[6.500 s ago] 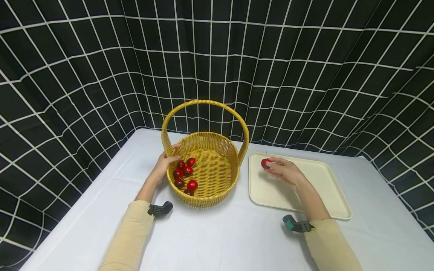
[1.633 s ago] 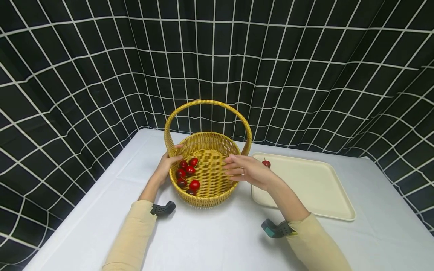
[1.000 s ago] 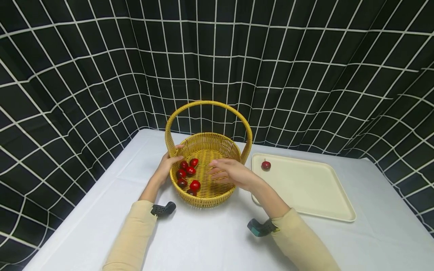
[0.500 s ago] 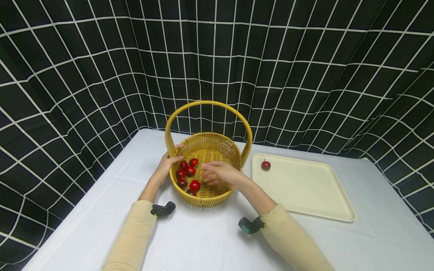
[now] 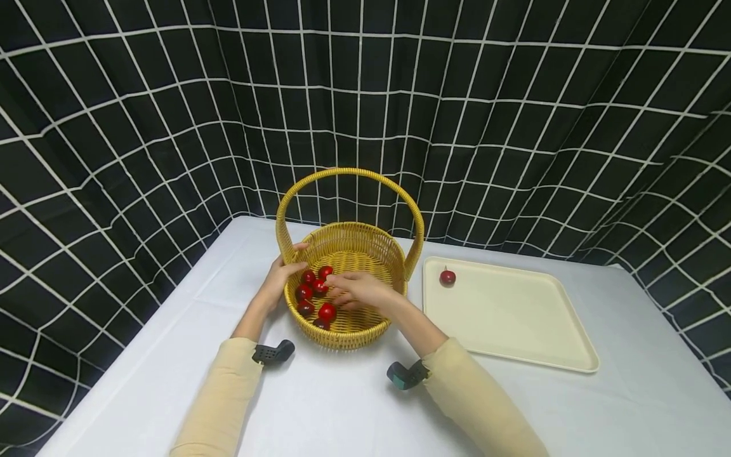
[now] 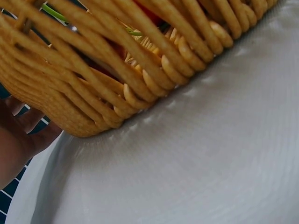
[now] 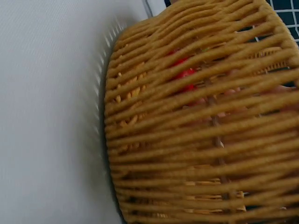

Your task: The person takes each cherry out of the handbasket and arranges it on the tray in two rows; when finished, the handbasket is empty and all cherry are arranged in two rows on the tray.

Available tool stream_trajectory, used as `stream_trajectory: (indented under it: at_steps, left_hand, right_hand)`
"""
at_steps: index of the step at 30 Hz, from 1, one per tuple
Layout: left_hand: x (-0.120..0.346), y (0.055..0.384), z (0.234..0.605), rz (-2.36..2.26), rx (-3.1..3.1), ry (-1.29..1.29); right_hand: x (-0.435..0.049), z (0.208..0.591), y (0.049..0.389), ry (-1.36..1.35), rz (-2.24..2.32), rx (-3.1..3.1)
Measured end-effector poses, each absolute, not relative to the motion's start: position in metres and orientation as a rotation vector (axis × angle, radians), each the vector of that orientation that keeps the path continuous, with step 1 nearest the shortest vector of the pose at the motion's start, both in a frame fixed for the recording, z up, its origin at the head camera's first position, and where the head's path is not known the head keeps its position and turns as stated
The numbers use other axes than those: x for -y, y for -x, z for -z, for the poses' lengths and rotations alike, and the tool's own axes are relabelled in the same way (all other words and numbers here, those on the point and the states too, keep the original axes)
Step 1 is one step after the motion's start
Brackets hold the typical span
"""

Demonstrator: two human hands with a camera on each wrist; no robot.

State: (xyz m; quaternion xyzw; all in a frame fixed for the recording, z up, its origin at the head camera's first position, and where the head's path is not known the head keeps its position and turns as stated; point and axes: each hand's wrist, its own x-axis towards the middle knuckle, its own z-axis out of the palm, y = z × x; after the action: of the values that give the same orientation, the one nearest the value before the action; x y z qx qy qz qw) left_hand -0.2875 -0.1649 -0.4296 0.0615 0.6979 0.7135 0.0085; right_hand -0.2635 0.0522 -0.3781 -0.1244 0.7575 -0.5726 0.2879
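A yellow wicker basket (image 5: 365, 260) with a tall arched handle holds several dark red cherries (image 5: 327, 311) along its left side. My left hand (image 5: 276, 279) grips its left rim beside the handle's base, thumb over the edge; in the left wrist view, fingers (image 6: 44, 137) lie against the outer weave. My right hand (image 5: 362, 291) reaches inside, fingers extended and slightly bent, tips right at a cherry (image 5: 320, 287) in the cluster. The right wrist view sees this hand only through the wicker wall (image 7: 187, 140). One cherry (image 5: 448, 277) with an upright stem sits on a cream tray (image 5: 514, 311).
The tray stands right of the basket on a white-covered table (image 5: 342, 406). The handle (image 5: 349, 171) arches above the basket, behind the right hand. A black curtain with a white grid (image 5: 365, 95) encloses the back and sides.
Earlier my right hand held a cherry over the tray; that cherry now lies there. The hand has moved left into the basket, up to the cherries. My left hand has stayed on the rim.
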Motion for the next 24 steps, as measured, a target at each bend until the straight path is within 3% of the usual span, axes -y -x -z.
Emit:
stream_trajectory:
  at_steps: [24]
  left_hand:
    - [0.1644,0.2871,0.4281,-2.233,-2.184,-0.183]
  right_hand:
    - [-0.0467,0.3829,0.2634,0.296,1.402,-2.01]
